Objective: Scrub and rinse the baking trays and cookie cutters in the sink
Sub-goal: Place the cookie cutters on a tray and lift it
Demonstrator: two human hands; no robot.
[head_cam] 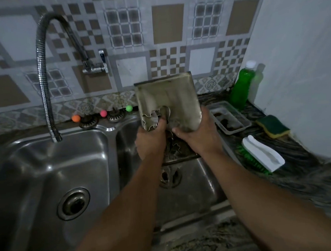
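Observation:
A square metal baking tray (170,93) is tilted up over the right sink basin (188,190), its inside facing me. My left hand (151,141) grips the tray's lower left edge together with a metal cookie cutter (152,118) lying against the tray. My right hand (197,136) holds the tray's lower right corner, fingers curled round the edge. Below my hands another dark tray (180,155) lies in the basin with a cookie cutter (173,148) on it.
A flexible faucet (44,79) hangs over the left basin (53,180). On the counter at right: a plastic container (229,119), a green soap bottle (241,86), a sponge (273,126) and a white scrub brush (262,155). Two strainers (101,118) and coloured balls sit behind the sink.

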